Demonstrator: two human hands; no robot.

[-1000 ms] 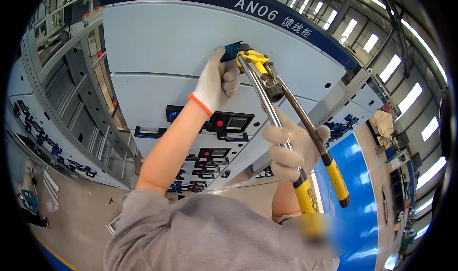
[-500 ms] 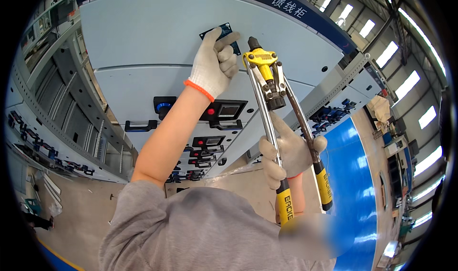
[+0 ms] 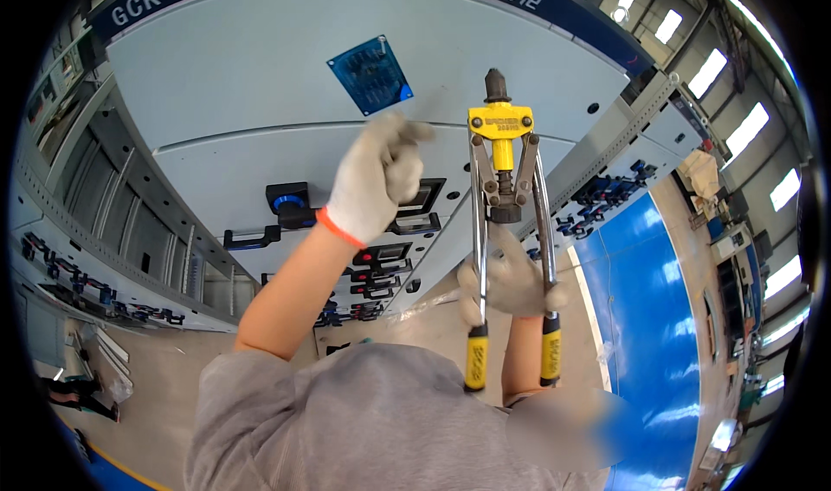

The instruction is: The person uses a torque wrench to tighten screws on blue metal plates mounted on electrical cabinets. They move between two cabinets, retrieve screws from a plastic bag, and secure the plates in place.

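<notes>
Yellow rivet tool (image 3: 502, 197) upright in right hand (image 3: 511, 279)

A single head-worn fisheye view looks from just above the person's grey-clad shoulder toward the pale grey cabinet front (image 3: 260, 84), which fills the far upper field and bends at the rim. The gloved hands and the riveting tool (image 3: 506, 223) sit near, at centre. The workshop floor (image 3: 649, 318) falls away right.

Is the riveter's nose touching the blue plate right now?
No. The riveter is held clear of the blue plate, its nose off to the right.
</notes>
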